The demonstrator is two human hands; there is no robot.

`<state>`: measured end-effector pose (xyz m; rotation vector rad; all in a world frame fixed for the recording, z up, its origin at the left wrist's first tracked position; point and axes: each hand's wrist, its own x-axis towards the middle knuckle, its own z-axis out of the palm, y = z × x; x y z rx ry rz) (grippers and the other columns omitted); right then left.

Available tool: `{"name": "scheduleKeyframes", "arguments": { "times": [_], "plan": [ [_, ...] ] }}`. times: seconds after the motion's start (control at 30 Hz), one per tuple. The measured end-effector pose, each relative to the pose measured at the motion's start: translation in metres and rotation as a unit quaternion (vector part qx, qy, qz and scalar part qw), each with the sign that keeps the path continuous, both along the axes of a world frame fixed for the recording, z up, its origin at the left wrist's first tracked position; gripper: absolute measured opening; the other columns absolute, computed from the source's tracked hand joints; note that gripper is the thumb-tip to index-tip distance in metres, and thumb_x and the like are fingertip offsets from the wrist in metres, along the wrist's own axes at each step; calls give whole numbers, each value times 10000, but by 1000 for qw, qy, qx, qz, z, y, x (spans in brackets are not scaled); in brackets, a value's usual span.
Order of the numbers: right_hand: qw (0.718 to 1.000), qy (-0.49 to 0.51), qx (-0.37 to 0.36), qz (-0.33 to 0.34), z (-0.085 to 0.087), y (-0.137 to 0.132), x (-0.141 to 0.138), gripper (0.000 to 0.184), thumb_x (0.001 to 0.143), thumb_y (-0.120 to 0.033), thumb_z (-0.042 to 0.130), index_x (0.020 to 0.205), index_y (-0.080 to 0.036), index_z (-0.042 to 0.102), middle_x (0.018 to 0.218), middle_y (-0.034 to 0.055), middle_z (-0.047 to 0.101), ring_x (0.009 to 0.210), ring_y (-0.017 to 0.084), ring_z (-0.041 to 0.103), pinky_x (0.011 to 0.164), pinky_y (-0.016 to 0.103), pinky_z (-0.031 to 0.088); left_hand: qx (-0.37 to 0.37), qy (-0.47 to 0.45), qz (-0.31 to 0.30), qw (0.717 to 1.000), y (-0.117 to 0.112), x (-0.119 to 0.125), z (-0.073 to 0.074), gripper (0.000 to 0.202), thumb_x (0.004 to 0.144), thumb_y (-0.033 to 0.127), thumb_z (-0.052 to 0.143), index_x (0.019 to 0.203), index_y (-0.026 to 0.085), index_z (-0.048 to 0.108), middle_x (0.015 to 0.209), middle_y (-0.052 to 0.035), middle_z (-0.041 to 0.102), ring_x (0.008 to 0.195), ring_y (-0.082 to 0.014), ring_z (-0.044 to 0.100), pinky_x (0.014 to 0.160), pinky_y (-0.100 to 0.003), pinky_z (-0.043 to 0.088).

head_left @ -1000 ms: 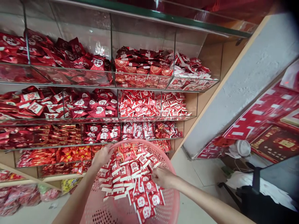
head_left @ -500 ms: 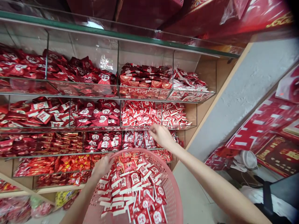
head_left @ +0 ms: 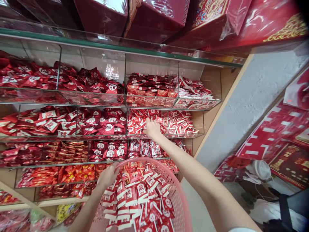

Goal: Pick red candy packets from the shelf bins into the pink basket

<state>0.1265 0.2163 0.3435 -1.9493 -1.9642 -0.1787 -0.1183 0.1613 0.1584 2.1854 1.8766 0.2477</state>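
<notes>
My left hand (head_left: 107,177) is closed on the rim of a pink plastic basket (head_left: 181,196), at its upper left. Inside the basket lie many small red-and-white wrapped packets (head_left: 141,190). My right hand (head_left: 153,128) reaches into a shelf compartment of similar red-and-white packets (head_left: 137,119), on the second row of the glass shelf. Its fingers are curled down against the packets, and their tips are hidden, so whether they grip one cannot be made out.
Clear dividers (head_left: 126,77) split the shelves into compartments of red packets. A green-edged glass shelf (head_left: 96,40) crosses above, bearing large red boxes (head_left: 156,19). To the right are a grey wall (head_left: 231,109) and red patterned goods (head_left: 263,129). Bagged items (head_left: 14,220) sit low at left.
My right hand has moved left and deeper, from the compartment's front edge onto the packets inside. My left hand still holds the basket. The view has tilted slightly upward.
</notes>
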Motion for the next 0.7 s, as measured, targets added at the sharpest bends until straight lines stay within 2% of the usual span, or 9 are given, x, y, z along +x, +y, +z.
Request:
{"name": "scheduleKeyframes", "arguments": {
  "times": [0.13, 0.2, 0.23, 0.3, 0.37, 0.43, 0.5, 0.6, 0.7],
  "plan": [
    [996, 77, 24, 24, 6, -9, 11, 394, 729, -239, 635, 1069, -154, 456, 1060, 132, 593, 1040, 269, 504, 836, 407, 387, 1, -2, -5, 1000, 1, -1, -2, 412, 903, 404, 288, 1211, 221, 492, 1076, -95, 674, 958, -230, 635, 751, -299, 446],
    [980, 182, 48, 66, 11, -20, 20, 372, 728, -252, 619, 1054, -165, 462, 1014, 91, 591, 962, 225, 531, 820, 384, 406, 7, -4, -12, 1000, 2, -3, -4, 405, 906, 399, 289, 1203, 215, 492, 1059, -97, 679, 957, -231, 637, 754, -299, 447],
    [960, 260, 51, 92, 12, -26, 25, 379, 726, -277, 620, 1054, -170, 461, 987, 67, 589, 918, 197, 541, 807, 364, 419, 10, -4, -14, 1000, 3, -3, -5, 400, 906, 395, 293, 1201, 214, 492, 1065, -98, 677, 964, -230, 635, 762, -300, 447],
    [888, 435, 0, 149, 13, -43, 33, 402, 724, -349, 630, 1049, -178, 467, 932, 30, 587, 837, 150, 552, 769, 319, 446, 13, -3, -14, 1000, 4, -4, -8, 391, 906, 387, 303, 1204, 218, 490, 1091, -99, 669, 981, -227, 630, 780, -299, 445],
    [782, 576, -118, 208, 9, -61, 41, 370, 751, -409, 609, 1019, -181, 495, 904, 24, 600, 800, 126, 560, 730, 281, 462, 12, 0, -10, 1000, 5, -5, -9, 393, 905, 390, 309, 1214, 224, 486, 1112, -99, 661, 990, -223, 627, 787, -298, 445],
    [676, 655, -231, 245, 0, -78, 45, 296, 793, -410, 575, 973, -180, 532, 901, 34, 623, 787, 113, 572, 703, 251, 469, 9, 5, -6, 1000, 5, -4, -10, 407, 904, 401, 303, 1226, 225, 480, 1112, -102, 661, 989, -226, 628, 781, -301, 447],
    [598, 705, -289, 248, -14, -92, 48, 236, 821, -370, 562, 951, -174, 553, 898, 40, 641, 772, 103, 587, 694, 231, 476, 7, 11, -4, 1000, 5, -4, -8, 420, 902, 413, 298, 1230, 222, 478, 1106, -104, 664, 986, -233, 628, 768, -303, 450],
    [529, 751, -324, 225, -37, -106, 47, 187, 833, -307, 563, 939, -153, 566, 846, 41, 656, 725, 105, 612, 669, 232, 498, 7, 14, -5, 1000, 3, -2, -5, 421, 901, 424, 292, 1220, 226, 482, 1094, -97, 668, 965, -235, 634, 740, -295, 452],
    [498, 766, -356, 195, -58, -115, 45, 195, 851, -302, 545, 905, -118, 578, 797, 58, 667, 687, 119, 630, 649, 243, 515, 7, 18, -8, 1000, 1, -1, -2, 402, 903, 413, 291, 1207, 234, 484, 1077, -85, 673, 941, -225, 641, 725, -281, 448]
  ]
}}
